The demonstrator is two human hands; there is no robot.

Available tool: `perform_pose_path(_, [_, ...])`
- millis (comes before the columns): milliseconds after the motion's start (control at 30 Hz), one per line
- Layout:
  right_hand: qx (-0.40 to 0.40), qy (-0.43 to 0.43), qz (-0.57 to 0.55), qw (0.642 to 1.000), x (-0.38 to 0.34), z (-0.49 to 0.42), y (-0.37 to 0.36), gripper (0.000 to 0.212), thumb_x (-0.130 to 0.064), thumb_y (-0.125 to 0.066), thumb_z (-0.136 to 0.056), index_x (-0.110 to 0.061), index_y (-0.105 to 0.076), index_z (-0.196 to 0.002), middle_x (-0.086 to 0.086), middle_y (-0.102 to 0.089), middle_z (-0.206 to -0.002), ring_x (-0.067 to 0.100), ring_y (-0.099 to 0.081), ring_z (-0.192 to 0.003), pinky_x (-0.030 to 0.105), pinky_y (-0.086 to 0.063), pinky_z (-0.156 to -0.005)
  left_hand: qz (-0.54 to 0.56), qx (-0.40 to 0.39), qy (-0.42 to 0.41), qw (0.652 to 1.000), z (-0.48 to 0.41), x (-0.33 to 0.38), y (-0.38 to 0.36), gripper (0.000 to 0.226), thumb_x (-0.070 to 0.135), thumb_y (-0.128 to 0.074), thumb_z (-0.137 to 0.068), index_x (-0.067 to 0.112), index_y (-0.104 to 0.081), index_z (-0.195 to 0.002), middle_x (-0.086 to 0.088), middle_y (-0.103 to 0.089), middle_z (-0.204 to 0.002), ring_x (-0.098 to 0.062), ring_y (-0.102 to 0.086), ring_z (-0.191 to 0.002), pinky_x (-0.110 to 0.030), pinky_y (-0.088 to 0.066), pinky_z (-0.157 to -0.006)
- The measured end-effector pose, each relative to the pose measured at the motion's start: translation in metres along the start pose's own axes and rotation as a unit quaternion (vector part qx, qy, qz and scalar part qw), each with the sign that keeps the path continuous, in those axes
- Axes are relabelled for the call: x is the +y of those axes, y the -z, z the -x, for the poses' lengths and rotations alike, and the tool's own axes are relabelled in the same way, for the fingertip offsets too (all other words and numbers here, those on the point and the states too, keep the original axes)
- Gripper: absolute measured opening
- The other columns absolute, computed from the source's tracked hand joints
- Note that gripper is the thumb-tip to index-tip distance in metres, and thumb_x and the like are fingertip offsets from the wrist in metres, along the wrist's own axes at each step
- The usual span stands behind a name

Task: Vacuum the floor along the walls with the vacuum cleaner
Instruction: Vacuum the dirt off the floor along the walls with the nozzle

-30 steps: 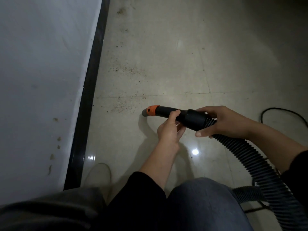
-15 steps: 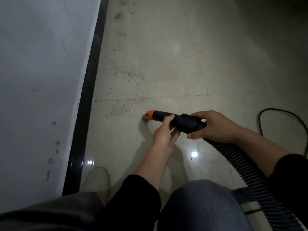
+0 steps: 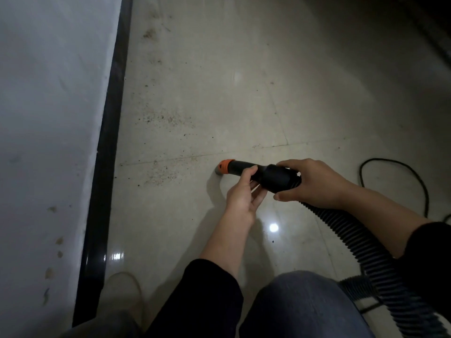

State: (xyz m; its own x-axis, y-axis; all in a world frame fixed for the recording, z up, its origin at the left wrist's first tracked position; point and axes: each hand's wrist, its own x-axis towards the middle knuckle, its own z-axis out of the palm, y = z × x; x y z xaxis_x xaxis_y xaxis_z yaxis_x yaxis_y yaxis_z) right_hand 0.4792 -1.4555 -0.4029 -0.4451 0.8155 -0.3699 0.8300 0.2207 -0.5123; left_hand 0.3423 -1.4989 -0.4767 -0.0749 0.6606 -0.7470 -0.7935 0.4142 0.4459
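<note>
**Nozzle sits short of the grit by the wall**

The vacuum nozzle (image 3: 225, 167), orange-collared, tips down to the floor (image 3: 244, 93) well out from its left edge, where a black skirting (image 3: 107, 147) meets the wall (image 3: 48, 118). The left hand (image 3: 240, 196) takes the black tube in a pinching grip, thumb on top and fingers beneath. The right hand (image 3: 314, 184) has its grip wrapped round the cuff where the ribbed hose (image 3: 353, 240) joins.

A patch of grit (image 3: 161, 172) lies between the nozzle and the skirting, with more strewn farther along that edge. The likeliest failure is a pass that stops short of the skirting and leaves the strip along the wall dirty. The hose loops back by the knee, and a cord (image 3: 415, 181) curls toward the floor's right edge; either could snag and jerk the nozzle off line. If the nozzle's mouth lifts off the floor, it would pick up little.

Against half a second and a second ago, little differs: both holds match, the nozzle sits at nearly the same spot, and the grit patch looks untouched
</note>
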Motion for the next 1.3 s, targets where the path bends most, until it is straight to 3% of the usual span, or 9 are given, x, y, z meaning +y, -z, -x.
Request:
perform_pose_path(200, [0.002,-0.017,0.014,1.000,-0.002,0.001,0.009,0.054,-0.031,-0.082,-0.071,-0.022,-0.061,-0.121,-0.001,-0.067,-0.099,0.010,-0.061,-0.082,0.033,-0.053,-0.078,0.003,-0.007,0.012,1.000,-0.001,-0.002,-0.009,0.019,0.024,-0.068,-0.089,0.011,-0.065,-0.104,-0.002,-0.074,-0.086,-0.004,-0.071,-0.067,-0.022,-0.058,-0.069])
perform_pose_path(367, [-0.031,-0.021,0.011,0.999,-0.003,0.002,0.014,0.053,-0.029,-0.084,-0.069,-0.023,-0.064,-0.118,-0.003,-0.069,-0.097,0.012,-0.063,-0.084,0.034,-0.055,-0.080,0.006,0.002,0.017,1.000,0.007,-0.007,-0.007,0.030,0.025,-0.069,-0.088,0.009,-0.064,-0.114,0.000,-0.075,-0.083,-0.004,-0.072,-0.067,-0.020,-0.058,-0.064])
perform_pose_path(600, [-0.063,0.001,-0.008,0.998,-0.013,-0.005,0.009,0.050,-0.029,-0.085,-0.068,-0.025,-0.067,-0.114,-0.003,-0.070,-0.095,0.014,-0.064,-0.084,0.040,-0.055,-0.083,-0.003,0.020,0.002,1.000,0.012,0.001,0.010,0.030,0.024,-0.068,-0.089,0.009,-0.064,-0.114,-0.002,-0.075,-0.090,-0.010,-0.069,-0.090,-0.022,-0.058,-0.074])
perform_pose_path(800, [-0.070,0.015,-0.024,0.997,-0.013,-0.013,0.000,0.044,-0.029,-0.084,-0.067,-0.026,-0.068,-0.108,-0.002,-0.071,-0.090,0.015,-0.066,-0.082,0.042,-0.056,-0.081,-0.017,0.017,-0.010,1.000,0.009,0.007,0.021,0.028,0.025,-0.068,-0.089,0.011,-0.064,-0.113,0.000,-0.075,-0.089,-0.010,-0.069,-0.091,-0.023,-0.057,-0.078])
perform_pose_path(1000, [-0.040,0.019,-0.043,0.998,-0.011,-0.017,-0.007,0.040,-0.029,-0.082,-0.070,-0.024,-0.067,-0.107,-0.001,-0.071,-0.089,0.016,-0.067,-0.082,0.043,-0.056,-0.079,-0.020,0.013,-0.004,1.000,0.000,0.017,0.016,0.034,0.024,-0.069,-0.088,0.009,-0.064,-0.117,-0.004,-0.074,-0.098,-0.011,-0.069,-0.095,-0.021,-0.057,-0.071])
perform_pose_path(1300, [-0.003,0.016,0.007,1.000,-0.023,-0.033,-0.005,0.039,-0.031,-0.080,-0.072,-0.017,-0.064,-0.105,0.001,-0.068,-0.087,0.017,-0.063,-0.078,0.041,-0.055,-0.073,0.006,0.012,0.006,1.000,-0.013,0.035,0.009,0.025,0.022,-0.070,-0.088,0.010,-0.065,-0.109,-0.004,-0.073,-0.090,-0.012,-0.069,-0.092,-0.022,-0.057,-0.072])
